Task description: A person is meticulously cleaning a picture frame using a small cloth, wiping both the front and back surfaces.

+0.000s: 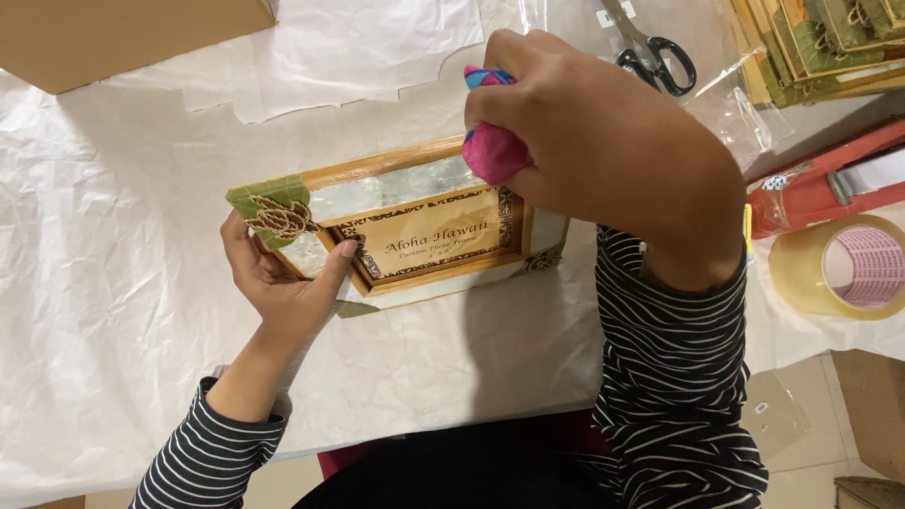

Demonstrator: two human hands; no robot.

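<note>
While the left hand point(283, 283) grasps a photo frame point(405, 231) on white paper point(113, 283), the right hand point(594, 141) clenches a pink cloth point(492, 151).

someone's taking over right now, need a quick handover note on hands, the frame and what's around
Left hand: grips the picture frame at its left end, thumb on the inner border.
Right hand: presses a bunched pink cloth on the frame's top right edge.
Frame lies on the white paper-covered table.
Nearby: scissors, tape roll, stack of similar frames.
Done: cannot tell how much is wiped.
Left: cannot tell.
</note>
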